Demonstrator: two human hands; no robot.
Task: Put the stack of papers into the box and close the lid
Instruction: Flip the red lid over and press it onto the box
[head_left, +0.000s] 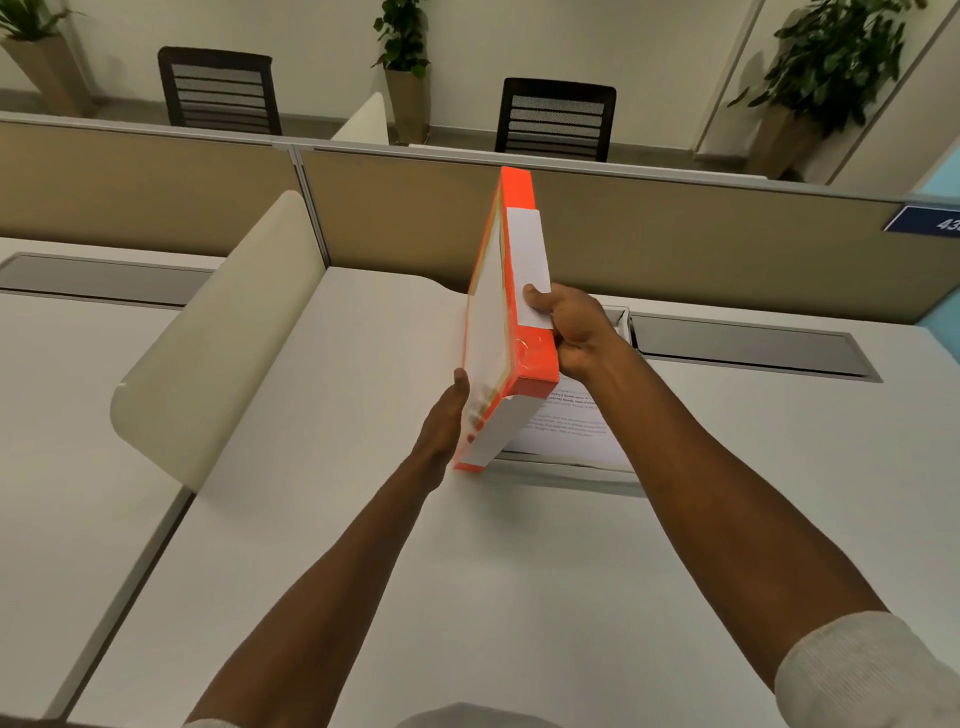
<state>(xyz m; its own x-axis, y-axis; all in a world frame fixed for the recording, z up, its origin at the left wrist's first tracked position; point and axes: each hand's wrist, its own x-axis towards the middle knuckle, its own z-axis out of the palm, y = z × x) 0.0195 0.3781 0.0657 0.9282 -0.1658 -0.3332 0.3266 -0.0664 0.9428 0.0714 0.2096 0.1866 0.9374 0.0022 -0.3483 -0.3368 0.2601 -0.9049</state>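
Observation:
An orange file box (524, 358) with a white spine label stands on edge over the white desk, its translucent lid side facing left. My right hand (571, 332) grips its spine side, thumb on the label. My left hand (447, 415) presses flat against the lid side near the bottom, fingers showing through it. Printed papers (566, 426) lie flat on the desk just behind and right of the box, partly hidden by it and by my right forearm. Whether any sheets are inside the box I cannot tell.
A cream curved divider (218, 343) stands to the left on the desk (415, 571). A tan partition wall (675, 244) runs behind. A grey cable tray (748, 345) sits at the right. Chairs and potted plants are beyond the partition.

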